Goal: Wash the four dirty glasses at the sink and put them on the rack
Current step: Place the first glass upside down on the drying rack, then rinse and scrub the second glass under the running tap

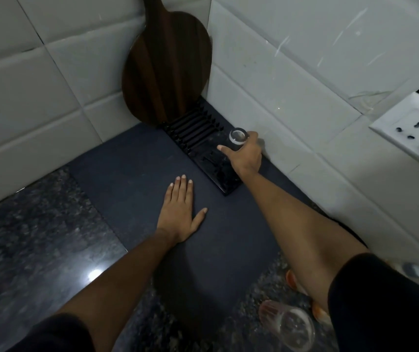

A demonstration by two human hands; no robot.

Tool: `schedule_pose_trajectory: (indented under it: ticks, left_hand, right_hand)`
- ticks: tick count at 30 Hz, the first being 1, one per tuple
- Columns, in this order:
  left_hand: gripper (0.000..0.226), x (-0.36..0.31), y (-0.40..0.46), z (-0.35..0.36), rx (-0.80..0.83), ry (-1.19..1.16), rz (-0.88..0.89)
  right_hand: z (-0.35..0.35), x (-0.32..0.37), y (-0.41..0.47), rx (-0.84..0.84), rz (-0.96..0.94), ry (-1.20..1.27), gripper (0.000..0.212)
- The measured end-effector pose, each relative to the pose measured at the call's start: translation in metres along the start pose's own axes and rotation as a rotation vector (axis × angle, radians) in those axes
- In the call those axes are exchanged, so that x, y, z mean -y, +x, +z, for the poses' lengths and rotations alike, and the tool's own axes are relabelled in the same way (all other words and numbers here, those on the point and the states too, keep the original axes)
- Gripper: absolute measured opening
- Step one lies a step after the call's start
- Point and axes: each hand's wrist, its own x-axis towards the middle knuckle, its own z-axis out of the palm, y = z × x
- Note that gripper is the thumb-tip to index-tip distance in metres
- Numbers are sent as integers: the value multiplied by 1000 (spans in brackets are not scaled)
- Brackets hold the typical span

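You are resting your left hand (181, 209) flat on the dark mat (132, 174) that is covering part of the speckled tabletop (25, 237), fingers spread and gripping nothing; it is lying just left of the near end of the black rack (203, 146). Behind the rack's far end, a round dark wooden board (165, 69) is leaning upright into the corner of the white tiled walls (292, 72), its lower edge sitting at the rack's ribbed slots.

Your right hand (245, 156) is reaching over the right side of the rack and is wrapping around a clear glass (239, 136), holding it over the rack's flat part, just past the ribs (whether the glass is touching the rack yet, you cannot tell from here). Your thumb is pointing left across the rack.

Well toward you from the rack, at the bottom right, another clear glass (288, 326) is lying tilted on the tabletop, its mouth facing you, partly blurred. Something orange (292, 279) is showing beside your right forearm, too hidden to identify. To the right of the rack, a white wall socket (409, 128) is sitting on the tiles.
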Motion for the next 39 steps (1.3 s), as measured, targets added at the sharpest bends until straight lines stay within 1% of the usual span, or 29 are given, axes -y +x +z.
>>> schedule_pose_trajectory:
  ticks: [3,6,8,13,15,17,19,21,25,26,27,29,33,37,39]
  left_hand:
    - [91,-1,-2,-1,31,3,-13]
    - [84,-11,-7,-7,75,-3,-41]
    - [79,-25,-17,-10,95,-2,-27]
    - [74,-73,-65,-9,112,-38,111]
    - [73,-94,-86,-7,126,-69,145]
    - [73,-114,-108,-6,128,-89,169]
    - [72,-129,-132,-1,117,-95,180]
    - [71,-142,-154,3,114,-106,169]
    - [68,-159,-196,18,107,-130,158]
    - [67,-163,-206,21,110,-135,151]
    - [66,-165,-215,23,114,-139,142]
    - [67,-170,-231,26,115,-137,135]
    - [67,-178,-244,21,60,-153,165]
    - [66,-190,-239,11,-7,-200,214]
    - [63,-201,-235,6,-55,-239,259]
  right_hand:
    - [-19,-2,-11,7,14,5,87]
    - [-47,-11,-35,-12,4,34,82]
    - [-69,-22,-58,-38,-25,56,74]
    - [-131,-56,-133,-46,-157,80,48]
    - [-153,-72,-167,-8,-213,59,38]
    - [-174,-91,-201,78,-273,11,34]
    - [-192,-109,-234,188,-333,-55,36]
    - [-203,-126,-261,283,-378,-165,46]
    - [-213,-148,-301,478,-374,-361,93]
    - [-213,-152,-308,523,-357,-410,98]
    - [-212,-156,-315,544,-351,-451,100]
    - [-208,-161,-323,515,-354,-468,95]
    - [-208,-164,-330,396,-332,-389,87]
    - [-224,-177,-344,302,-260,-280,91]
    - [-239,-189,-355,222,-202,-207,85]
